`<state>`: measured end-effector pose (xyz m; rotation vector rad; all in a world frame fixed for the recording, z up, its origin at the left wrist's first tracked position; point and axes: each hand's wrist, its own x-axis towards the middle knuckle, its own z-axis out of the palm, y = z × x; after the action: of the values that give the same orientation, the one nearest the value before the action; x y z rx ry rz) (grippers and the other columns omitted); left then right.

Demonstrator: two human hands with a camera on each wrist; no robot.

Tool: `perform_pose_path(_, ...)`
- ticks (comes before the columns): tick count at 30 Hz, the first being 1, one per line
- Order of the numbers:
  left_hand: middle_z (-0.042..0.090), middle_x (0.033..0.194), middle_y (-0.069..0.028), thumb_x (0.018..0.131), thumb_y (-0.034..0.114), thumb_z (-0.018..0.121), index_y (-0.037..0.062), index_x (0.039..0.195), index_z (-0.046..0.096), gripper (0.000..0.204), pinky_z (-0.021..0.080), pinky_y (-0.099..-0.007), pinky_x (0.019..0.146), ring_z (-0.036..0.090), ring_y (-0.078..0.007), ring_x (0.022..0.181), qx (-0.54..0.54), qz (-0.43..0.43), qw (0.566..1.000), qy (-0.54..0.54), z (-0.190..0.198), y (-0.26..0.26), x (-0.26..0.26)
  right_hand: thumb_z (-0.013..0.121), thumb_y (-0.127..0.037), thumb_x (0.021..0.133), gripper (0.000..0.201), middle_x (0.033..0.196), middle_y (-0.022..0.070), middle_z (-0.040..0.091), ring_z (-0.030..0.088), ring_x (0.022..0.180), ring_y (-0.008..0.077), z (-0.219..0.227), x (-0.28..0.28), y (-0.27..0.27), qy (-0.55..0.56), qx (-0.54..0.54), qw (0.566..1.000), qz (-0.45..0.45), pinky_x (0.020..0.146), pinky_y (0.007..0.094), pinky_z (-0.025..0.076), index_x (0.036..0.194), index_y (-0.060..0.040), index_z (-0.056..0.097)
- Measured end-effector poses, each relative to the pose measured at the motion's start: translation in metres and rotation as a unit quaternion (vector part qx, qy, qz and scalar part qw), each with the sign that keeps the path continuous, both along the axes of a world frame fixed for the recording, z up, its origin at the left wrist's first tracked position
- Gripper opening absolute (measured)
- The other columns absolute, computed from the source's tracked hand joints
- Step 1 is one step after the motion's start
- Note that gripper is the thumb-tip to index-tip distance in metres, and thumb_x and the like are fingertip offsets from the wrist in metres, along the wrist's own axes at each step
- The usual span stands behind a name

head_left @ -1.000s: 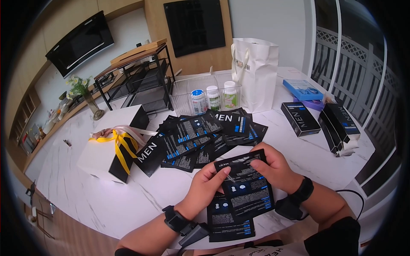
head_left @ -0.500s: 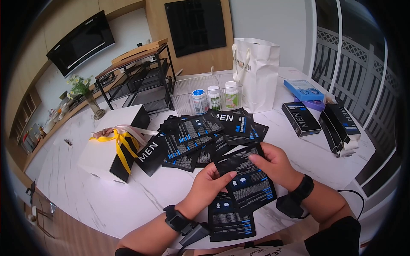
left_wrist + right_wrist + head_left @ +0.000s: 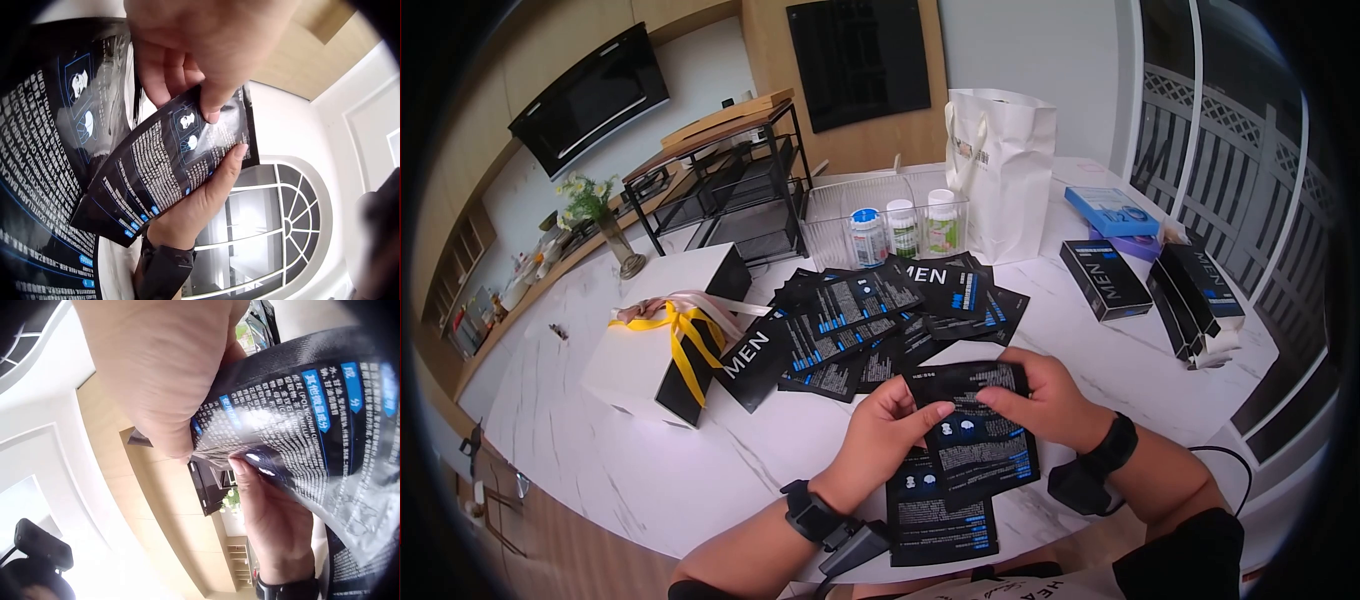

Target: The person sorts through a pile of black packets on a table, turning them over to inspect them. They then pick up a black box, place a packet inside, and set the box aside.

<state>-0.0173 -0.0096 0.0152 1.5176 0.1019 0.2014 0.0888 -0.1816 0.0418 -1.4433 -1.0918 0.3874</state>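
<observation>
In the head view, a black printed sachet (image 3: 985, 445) is held between both hands above the near table edge. The left hand (image 3: 885, 435) pinches its left edge, thumb on the front. The right hand (image 3: 1050, 405) grips its upper right part, thumb across the face. Beneath it, a second black sachet (image 3: 940, 525) shows its lower part. The left wrist view shows both thumbs on the sachet (image 3: 169, 156); in the right wrist view the sachet (image 3: 294, 425) looks bent. Behind the hands lies a pile of black sachets (image 3: 850, 315).
A white box (image 3: 635, 345) with yellow ribbon stands left. Behind the pile are a clear bin (image 3: 820, 235) with bottles, a wire rack (image 3: 750, 215) and a white paper bag (image 3: 1005, 190). Black boxes (image 3: 1103, 280) and a blue box (image 3: 1110, 210) lie right.
The held sachet tilted, then came back nearly upright, its top now bent over. The right hand has moved slightly down and left. Both hands have kept their hold.
</observation>
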Motion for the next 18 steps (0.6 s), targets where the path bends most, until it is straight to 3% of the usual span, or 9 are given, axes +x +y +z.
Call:
perform_pose_path(2,0.059,0.077,0.0015,0.082,0.009,0.062,0.0040,0.096,0.055,0.017,0.044,-0.0159,0.054,0.055,-0.0027,0.066,-0.004,-0.002,1.000,-0.009,-0.001,0.000,-0.001,0.059,-0.013,0.084,0.025,0.090,0.0037,0.061,0.055,0.080,0.0059,0.001,-0.001,-0.001,-0.041,-0.018,0.999,0.022,0.070,0.0213,0.045,0.104,0.0006,0.053)
perform_pose_path(4,0.059,0.077,0.0015,0.082,0.009,0.062,0.0040,0.097,0.055,0.017,0.044,-0.0162,0.055,0.055,-0.0027,0.066,-0.007,-0.006,1.000,-0.016,0.004,-0.003,-0.003,0.059,-0.013,0.084,0.026,0.091,0.0043,0.060,0.054,0.081,0.0060,-0.002,0.001,0.002,0.005,0.004,1.000,-0.030,0.070,0.0211,0.045,0.105,0.0006,0.052)
perform_pose_path(8,0.060,0.080,0.0007,0.082,0.009,0.061,0.0046,0.099,0.055,0.018,0.044,-0.0169,0.056,0.055,-0.0033,0.068,-0.033,0.001,0.999,-0.038,0.004,-0.004,-0.004,0.058,-0.014,0.085,0.023,0.090,0.0034,0.061,0.055,0.080,0.0057,-0.007,0.006,0.005,0.097,0.030,0.995,0.002,0.070,0.0208,0.045,0.104,0.0005,0.053)
perform_pose_path(12,0.059,0.075,0.0041,0.082,0.012,0.062,0.0045,0.098,0.055,0.019,0.039,-0.0148,0.052,0.051,-0.0003,0.063,-0.052,0.055,0.995,-0.063,0.008,-0.004,-0.001,0.057,-0.013,0.086,0.022,0.090,0.0027,0.061,0.055,0.080,0.0054,-0.005,0.002,0.004,0.052,0.001,0.998,0.026,0.069,0.0207,0.045,0.103,0.0002,0.054)
perform_pose_path(14,0.060,0.077,0.0039,0.083,0.013,0.061,0.0053,0.099,0.055,0.019,0.038,-0.0145,0.052,0.052,-0.0003,0.065,-0.053,0.052,0.995,-0.072,0.008,-0.004,-0.002,0.056,-0.013,0.086,0.022,0.091,0.0031,0.061,0.054,0.081,0.0053,-0.004,0.001,0.003,0.049,-0.044,0.998,-0.001,0.070,0.0208,0.045,0.103,0.0001,0.055)
perform_pose_path(18,0.060,0.079,0.0048,0.083,0.012,0.061,0.0054,0.099,0.055,0.018,0.038,-0.0145,0.053,0.050,0.0005,0.065,-0.060,0.001,0.998,-0.034,0.005,-0.006,-0.001,0.056,-0.013,0.086,0.021,0.092,0.0040,0.061,0.054,0.082,0.0051,-0.009,0.005,0.005,0.045,-0.013,0.998,-0.031,0.070,0.0206,0.045,0.102,0.0002,0.055)
